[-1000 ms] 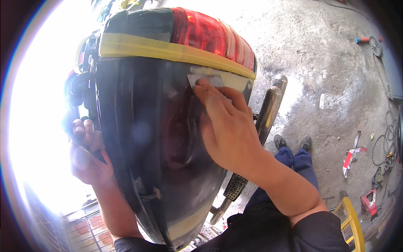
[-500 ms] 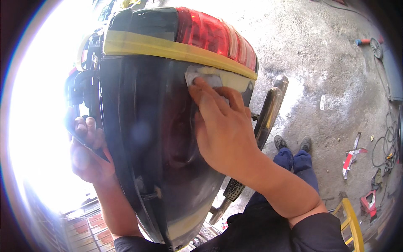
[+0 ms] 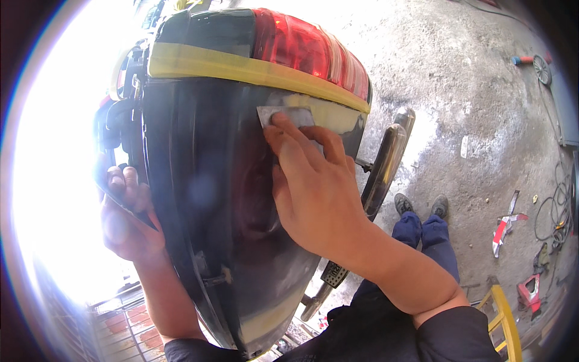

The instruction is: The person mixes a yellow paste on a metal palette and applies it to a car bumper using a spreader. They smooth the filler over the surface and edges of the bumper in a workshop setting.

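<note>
A dark vehicle body panel (image 3: 205,151) curves down the middle of the view, with a red tail light (image 3: 295,45) at its far end. Yellow masking tape (image 3: 205,62) runs along the seam below the light. My right hand (image 3: 319,193) presses a flat grey piece of sandpaper (image 3: 292,113) against the panel, under its fingertips. A cream filler patch (image 3: 332,114) lies beside it, and another filler patch (image 3: 271,323) is at the near end. At the panel's left edge, my left hand (image 3: 129,217) is curled round a thin dark edge; glare hides what it belongs to.
A shiny tubular bumper bar (image 3: 384,166) stands off the vehicle's right side. Red-and-white pieces (image 3: 503,232) and a coiled cable (image 3: 555,208) lie on the concrete floor (image 3: 434,78). A yellow metal frame (image 3: 503,320) is at lower right. Strong glare fills the left.
My right hand and the sandpaper have shifted slightly left and nearer to me, baring more of the filler patch. The left hand stays put.
</note>
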Demonstrator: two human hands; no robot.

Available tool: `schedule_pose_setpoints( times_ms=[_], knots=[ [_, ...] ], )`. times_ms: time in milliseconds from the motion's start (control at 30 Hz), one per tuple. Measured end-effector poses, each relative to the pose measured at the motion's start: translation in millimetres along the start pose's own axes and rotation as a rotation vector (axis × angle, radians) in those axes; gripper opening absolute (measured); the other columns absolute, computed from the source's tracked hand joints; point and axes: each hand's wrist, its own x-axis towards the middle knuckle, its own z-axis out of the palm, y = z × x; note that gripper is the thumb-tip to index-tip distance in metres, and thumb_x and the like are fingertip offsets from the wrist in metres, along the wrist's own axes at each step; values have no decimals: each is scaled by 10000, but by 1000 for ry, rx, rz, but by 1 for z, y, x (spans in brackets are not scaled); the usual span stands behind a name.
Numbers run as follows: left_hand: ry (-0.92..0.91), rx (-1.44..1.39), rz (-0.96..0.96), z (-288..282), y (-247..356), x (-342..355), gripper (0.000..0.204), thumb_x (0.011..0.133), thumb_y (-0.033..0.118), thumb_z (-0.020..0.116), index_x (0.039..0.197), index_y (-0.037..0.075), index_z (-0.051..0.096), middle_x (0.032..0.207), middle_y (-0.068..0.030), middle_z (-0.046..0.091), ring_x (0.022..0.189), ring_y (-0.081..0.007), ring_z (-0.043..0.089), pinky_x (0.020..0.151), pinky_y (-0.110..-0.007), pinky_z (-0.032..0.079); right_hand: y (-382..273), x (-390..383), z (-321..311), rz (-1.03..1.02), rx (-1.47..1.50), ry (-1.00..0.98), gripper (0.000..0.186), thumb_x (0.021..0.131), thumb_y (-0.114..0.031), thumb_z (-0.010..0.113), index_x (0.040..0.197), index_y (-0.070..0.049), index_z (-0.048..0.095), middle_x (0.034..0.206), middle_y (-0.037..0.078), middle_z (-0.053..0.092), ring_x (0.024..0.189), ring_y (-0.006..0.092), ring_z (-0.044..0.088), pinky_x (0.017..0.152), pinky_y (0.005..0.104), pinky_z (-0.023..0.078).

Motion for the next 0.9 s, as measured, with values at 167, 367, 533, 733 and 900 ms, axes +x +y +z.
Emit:
schedule_pose_setpoints(
  times_ms=[167,367,533,733,900],
  knots=[
    [5,49,5,-5,1,0,552,1032,55,400,1530,-108,227,1103,-139,484,944,-181,518,705,-230,464,12,-3,-6,2,68,22,457,833,-15,616,1286,6,558,1337,182,620,1156,414,568,946,480,466],
    [-122,-116,-18,-5,-1,3,550,1017,21,409,1520,-116,234,1106,-151,479,937,-191,508,695,-238,459,12,11,-6,13,72,62,449,839,28,592,1287,30,552,1300,212,636,1149,436,573,1026,457,436],
    [-26,-56,-12,-2,2,2,563,998,-3,399,1520,-115,220,1088,-152,463,898,-193,482,687,-246,456,5,12,4,18,52,89,448,830,20,612,1275,9,567,1318,193,634,1128,431,576,987,466,461],
    [-16,-147,-47,-8,0,1,577,982,-20,394,1521,-113,210,1084,-149,452,892,-188,476,684,-250,452,1,-2,6,-2,21,7,467,798,8,636,1262,-6,584,1343,150,628,1121,428,581,927,475,486],
    [-71,-153,-27,-8,-1,3,587,981,-15,386,1529,-111,201,1089,-146,447,895,-192,477,705,-258,457,14,-11,-4,-21,55,-8,481,796,6,633,1273,-9,578,1341,172,622,1135,417,584,970,460,468]
  ],
)
